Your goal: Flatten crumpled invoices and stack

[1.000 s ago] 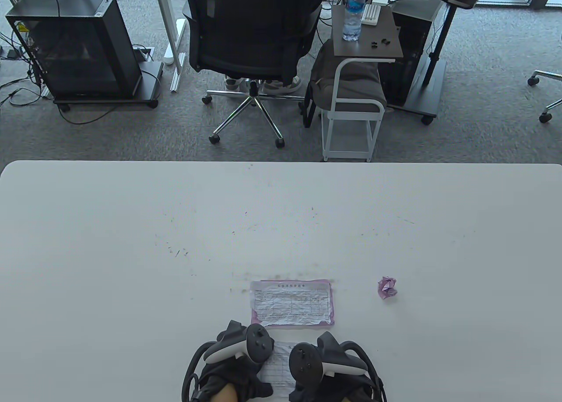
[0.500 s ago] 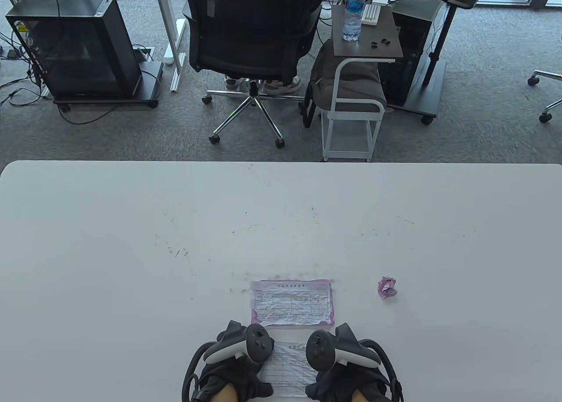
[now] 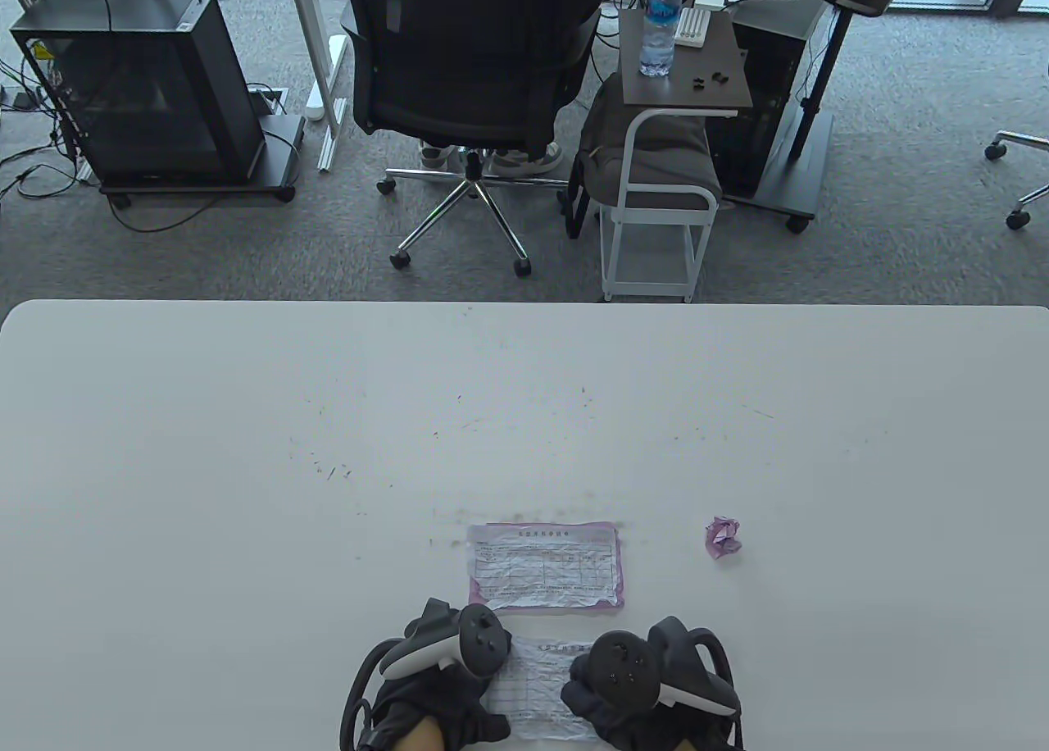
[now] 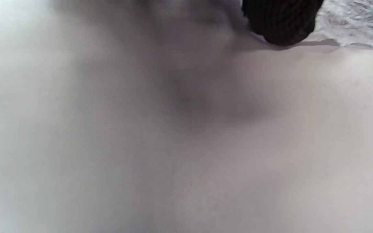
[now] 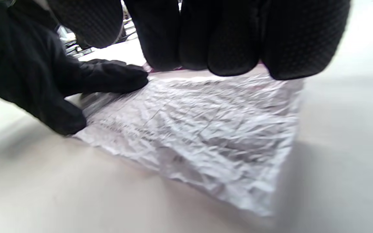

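Note:
A wrinkled white invoice (image 3: 537,685) lies spread near the table's front edge, between my two hands. My left hand (image 3: 442,689) presses its left part with straight fingers (image 5: 108,77). My right hand (image 3: 627,698) lies flat on the sheet's right part, its fingers (image 5: 225,38) straight over the far edge. Just beyond lies a stack of flattened invoices (image 3: 545,566), a white one on a pink one. A crumpled pink ball of paper (image 3: 723,536) sits to the right of the stack. In the left wrist view only one fingertip (image 4: 280,22) and a paper edge (image 4: 355,22) show.
The white table (image 3: 246,456) stretches wide to the left, right and far side. Beyond its far edge stand an office chair (image 3: 467,70) with a seated person, a small side table (image 3: 684,87) with a water bottle, and a black cabinet (image 3: 156,87).
My right hand has slid rightwards across the white invoice, baring more of the sheet. The left hand has stayed in place.

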{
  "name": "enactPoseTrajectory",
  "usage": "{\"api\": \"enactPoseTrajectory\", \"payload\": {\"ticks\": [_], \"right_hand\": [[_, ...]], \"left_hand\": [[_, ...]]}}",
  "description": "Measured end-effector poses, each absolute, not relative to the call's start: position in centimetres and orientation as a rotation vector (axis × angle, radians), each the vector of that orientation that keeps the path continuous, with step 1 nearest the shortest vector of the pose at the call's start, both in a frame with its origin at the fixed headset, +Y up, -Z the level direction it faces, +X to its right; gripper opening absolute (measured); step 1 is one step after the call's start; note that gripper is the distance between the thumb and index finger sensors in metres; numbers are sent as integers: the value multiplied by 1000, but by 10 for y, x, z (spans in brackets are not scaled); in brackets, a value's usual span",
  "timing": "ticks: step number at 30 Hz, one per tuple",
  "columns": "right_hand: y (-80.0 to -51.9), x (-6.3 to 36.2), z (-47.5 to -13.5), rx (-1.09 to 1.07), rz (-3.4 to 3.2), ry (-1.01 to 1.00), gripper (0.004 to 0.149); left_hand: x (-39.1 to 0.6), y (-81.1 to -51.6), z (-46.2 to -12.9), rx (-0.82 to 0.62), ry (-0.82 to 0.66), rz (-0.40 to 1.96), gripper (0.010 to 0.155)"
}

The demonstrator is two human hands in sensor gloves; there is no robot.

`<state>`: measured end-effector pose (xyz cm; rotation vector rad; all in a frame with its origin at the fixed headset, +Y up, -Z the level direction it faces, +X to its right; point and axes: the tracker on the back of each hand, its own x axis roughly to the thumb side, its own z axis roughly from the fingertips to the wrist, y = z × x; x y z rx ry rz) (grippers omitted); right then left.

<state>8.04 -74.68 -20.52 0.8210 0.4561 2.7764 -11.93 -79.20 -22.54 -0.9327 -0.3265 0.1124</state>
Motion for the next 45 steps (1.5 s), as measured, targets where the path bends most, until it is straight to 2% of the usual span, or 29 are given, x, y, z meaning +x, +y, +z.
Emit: {"api": "enactPoseTrajectory", "payload": {"ticks": [4,7,8,10,14,21,22,24,28,33,39,45], "right_hand": [[-761,55,-198,1029,2833,519,56],[-770,50,-199,968,2897,684,58],[-774,52,-199,889,2941,778,57],[-774,55,-202,862,2956,734,56],[-776,70,-209,553,3025,749,61],[-774,90,-213,310,3064,761,65],[-773,92,-213,318,3058,729,64],[-765,104,-214,161,3053,539,66],[-768,121,-219,147,2899,523,74],[-776,118,-222,186,2931,574,81],[-777,113,-222,165,2904,557,76],[-775,113,-220,204,2876,503,61]], "left_hand": [[-120,-792,-226,-932,-329,114,87],[-120,-792,-226,-934,-332,112,87],[-120,-792,-226,-935,-332,113,87],[-119,-792,-226,-935,-332,112,87],[-119,-792,-226,-935,-332,112,88],[-118,-792,-226,-932,-331,113,88],[-118,-792,-226,-931,-332,114,88],[-119,-792,-226,-927,-336,117,88],[-118,-792,-226,-927,-337,119,88],[-119,-792,-227,-925,-341,123,89],[-120,-793,-227,-922,-345,128,88],[-120,-793,-227,-919,-345,134,88]]}}
